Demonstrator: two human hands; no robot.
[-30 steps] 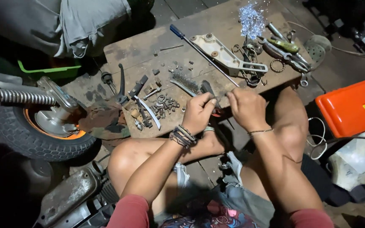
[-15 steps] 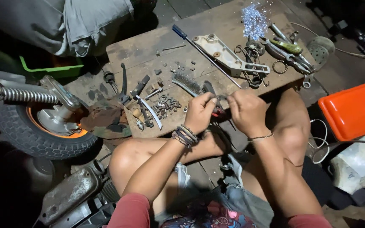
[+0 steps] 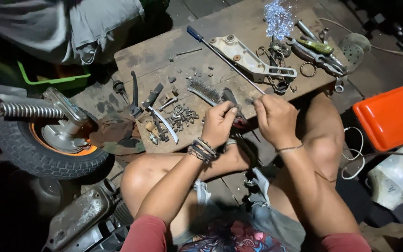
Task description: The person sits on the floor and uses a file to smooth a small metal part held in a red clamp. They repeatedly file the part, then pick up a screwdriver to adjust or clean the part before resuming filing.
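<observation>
Take the wooden board (image 3: pixel 164 56) as your landmark; off its left end lies a small wheel (image 3: pixel 38 149) with a black tyre and orange hub, a coil spring (image 3: pixel 29 110) resting above it, and below that wheel sits a dull metal casing (image 3: pixel 78 217); on the board's left part you have a curved lever (image 3: pixel 134 93) and a heap of small nuts and rings (image 3: pixel 183 114); near the board's front edge lies a wire brush (image 3: pixel 204 91); just in front of that edge your left hand (image 3: pixel 218 123), bands on its wrist, pinches thumb and fingertips together on a small dark part (image 3: pixel 236 112), too small to identify; your right hand (image 3: pixel 276 119), just beside it, closes its fingertips around something thin, though you cannot tell from here exactly what they grip; behind your hands a long blue-handled screwdriver (image 3: pixel 220 53) lies across the board beside a pale metal bracket (image 3: pixel 248 60); on the board's right end sit pliers and loose tools (image 3: pixel 316 51); off that end stands an orange case (image 3: pixel 392 116). The risk, as it looks: the part is held over your lap and the gap at the board's edge, so a slipped pinch could drop it into the dark clutter below; the loose hardware near your left wrist could be swept off by a careless forearm.
</observation>
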